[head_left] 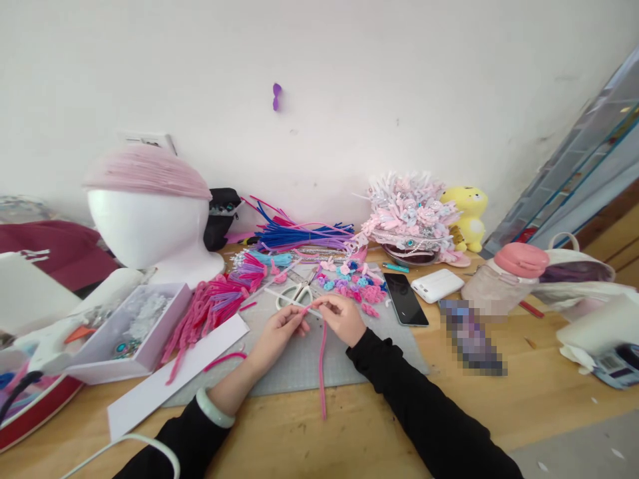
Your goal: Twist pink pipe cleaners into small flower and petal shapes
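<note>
Over the grey cutting mat [289,369], left hand [282,327] and right hand [342,319] pinch closed on a pink fuzzy stem [322,372], its tail trailing past the near edge. White stick [273,293] crosses at the fingertips. Scissors [299,291] just beyond; white strip [180,376] left; phone [406,299] right. White cable [144,437] overlaps the left sleeve [174,442].

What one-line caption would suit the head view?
Left hand and right hand pinching a pink fuzzy strand above a grey mat, white-handled scissors just beyond.
</note>
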{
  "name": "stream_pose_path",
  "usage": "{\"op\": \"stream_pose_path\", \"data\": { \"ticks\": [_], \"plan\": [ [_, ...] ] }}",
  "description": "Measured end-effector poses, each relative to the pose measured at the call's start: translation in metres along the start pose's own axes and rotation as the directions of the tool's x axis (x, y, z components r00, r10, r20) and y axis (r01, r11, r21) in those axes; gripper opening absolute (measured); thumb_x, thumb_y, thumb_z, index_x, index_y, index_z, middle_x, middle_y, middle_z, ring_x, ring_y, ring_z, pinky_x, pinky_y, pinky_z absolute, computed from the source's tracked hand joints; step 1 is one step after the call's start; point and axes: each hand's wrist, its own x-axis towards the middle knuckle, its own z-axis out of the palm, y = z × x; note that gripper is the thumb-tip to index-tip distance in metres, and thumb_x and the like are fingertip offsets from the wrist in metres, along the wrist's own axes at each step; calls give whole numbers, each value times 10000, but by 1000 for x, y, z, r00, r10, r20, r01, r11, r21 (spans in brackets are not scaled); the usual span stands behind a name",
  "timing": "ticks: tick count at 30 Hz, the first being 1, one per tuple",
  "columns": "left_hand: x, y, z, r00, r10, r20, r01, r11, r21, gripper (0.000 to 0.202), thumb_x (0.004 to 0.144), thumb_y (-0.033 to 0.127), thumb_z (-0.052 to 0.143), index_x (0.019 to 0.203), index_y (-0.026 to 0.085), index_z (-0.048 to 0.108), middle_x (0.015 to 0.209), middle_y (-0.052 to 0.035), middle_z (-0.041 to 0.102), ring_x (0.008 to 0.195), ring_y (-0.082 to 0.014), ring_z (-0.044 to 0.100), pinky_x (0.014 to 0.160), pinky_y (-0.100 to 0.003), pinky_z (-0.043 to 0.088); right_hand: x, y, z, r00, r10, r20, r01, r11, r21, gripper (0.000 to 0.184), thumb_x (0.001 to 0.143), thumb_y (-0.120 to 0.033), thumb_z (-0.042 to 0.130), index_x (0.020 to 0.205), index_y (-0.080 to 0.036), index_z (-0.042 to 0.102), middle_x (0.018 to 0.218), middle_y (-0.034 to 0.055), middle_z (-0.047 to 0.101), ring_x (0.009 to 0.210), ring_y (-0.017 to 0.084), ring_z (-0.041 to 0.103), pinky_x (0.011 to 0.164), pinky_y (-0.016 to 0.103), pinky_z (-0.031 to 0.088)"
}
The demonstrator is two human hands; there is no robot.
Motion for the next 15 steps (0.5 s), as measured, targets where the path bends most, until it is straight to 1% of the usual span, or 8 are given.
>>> {"op": "stream_pose_path", "data": {
  "ticks": [1,2,3,5,9,12,15],
  "plan": [
    [0,0,-1,1000,-1,-21,0,1000,-29,211,707,369,499,750,166,535,616,7,559,553,-115,495,580,-237,392,-1,0,0,996,-92,1,91,987,-135,241,725,-122,424,845,-184,623,815,43,597,633,119,532,575,243,436],
    [0,0,-1,999,2,-42,-4,999,-46,211,706,371,503,727,163,533,625,5,555,563,-115,493,582,-235,389,-1,1,0,986,-168,25,169,956,-240,279,727,-92,405,880,-193,616,892,48,589,738,132,541,660,256,439],
    [0,0,-2,998,8,-62,-12,998,-57,211,708,370,506,713,161,535,641,3,555,583,-116,496,593,-235,386,-2,2,0,974,-217,63,226,922,-313,316,729,-67,385,913,-197,606,947,51,579,828,141,535,735,268,427],
    [-1,1,-3,995,30,-96,-38,996,-81,206,718,360,506,703,159,549,717,-8,572,671,-129,513,646,-237,384,-2,6,2,960,-248,130,280,875,-396,350,736,-45,363,958,-197,588,974,50,583,918,145,517,817,278,400],
    [-1,1,-4,992,30,-123,-53,980,-190,189,717,325,526,757,156,600,962,-44,576,884,-167,502,772,-252,360,-4,11,9,942,-260,211,332,813,-478,359,721,-35,398,995,-190,572,954,43,607,903,149,530,809,271,409],
    [1,-2,-5,991,19,-129,-54,961,-270,196,701,318,552,754,144,626,1027,-71,567,940,-191,484,793,-266,353,-3,13,13,917,-302,260,397,757,-519,352,722,-24,406,979,-188,583,935,36,623,880,150,540,802,269,411],
    [1,-2,-6,994,8,-112,-47,936,-348,180,686,304,576,694,134,632,1060,-83,559,966,-208,480,792,-275,360,-2,15,15,909,-314,274,416,709,-570,264,756,-99,457,970,-180,590,912,45,633,834,160,554,765,270,427]
  ]
}}
